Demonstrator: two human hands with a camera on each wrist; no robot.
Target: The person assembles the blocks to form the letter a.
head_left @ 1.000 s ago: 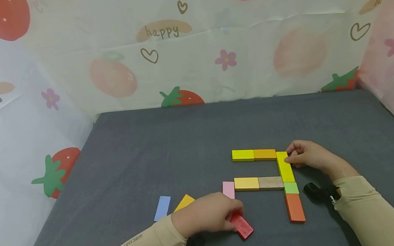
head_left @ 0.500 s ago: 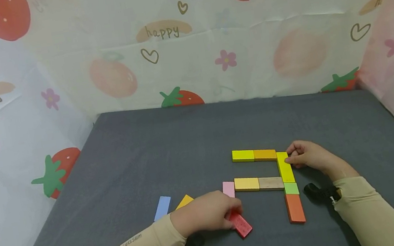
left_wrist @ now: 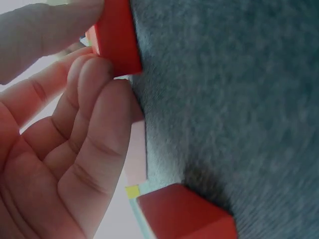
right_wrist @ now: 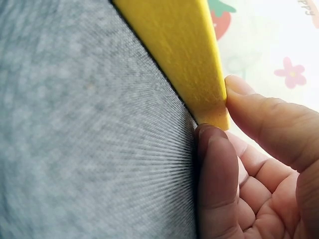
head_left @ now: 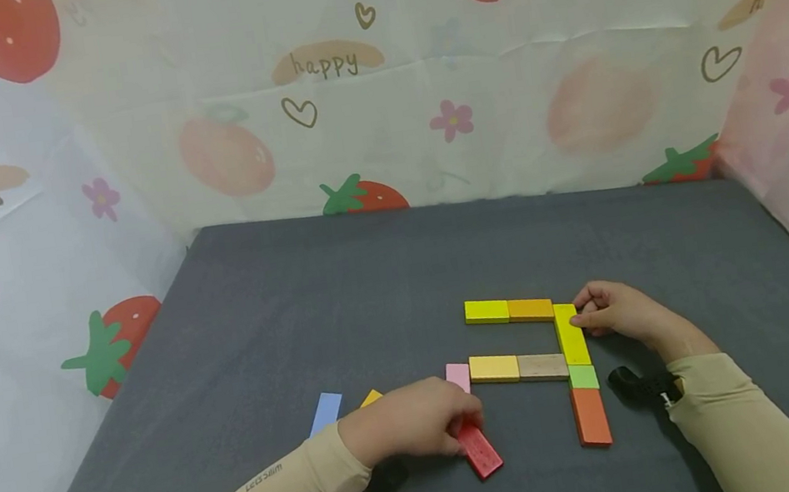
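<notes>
My left hand (head_left: 415,420) pinches a red block (head_left: 482,452) that lies slanted on the dark cloth; in the left wrist view the thumb presses this red block (left_wrist: 117,37). Just beyond the fingers is a pink block (head_left: 458,377), partly covered by the hand. At the upper right, my right hand (head_left: 624,315) holds the upper end of a long yellow block (head_left: 571,339). Its thumb lies on the yellow block (right_wrist: 184,55) in the right wrist view, with a finger at the end near the cloth.
A cream block (head_left: 493,367) and wood-coloured block (head_left: 542,366) join the pink one to the green block (head_left: 583,376), above an orange-red block (head_left: 591,417). Yellow (head_left: 486,311) and orange (head_left: 531,310) blocks form the top row. A blue block (head_left: 325,414) and second red block (left_wrist: 187,214) lie apart.
My left hand has shifted slightly left, and the red block has turned a little, its near end swinging left. The right hand and the other blocks stay where they were.
</notes>
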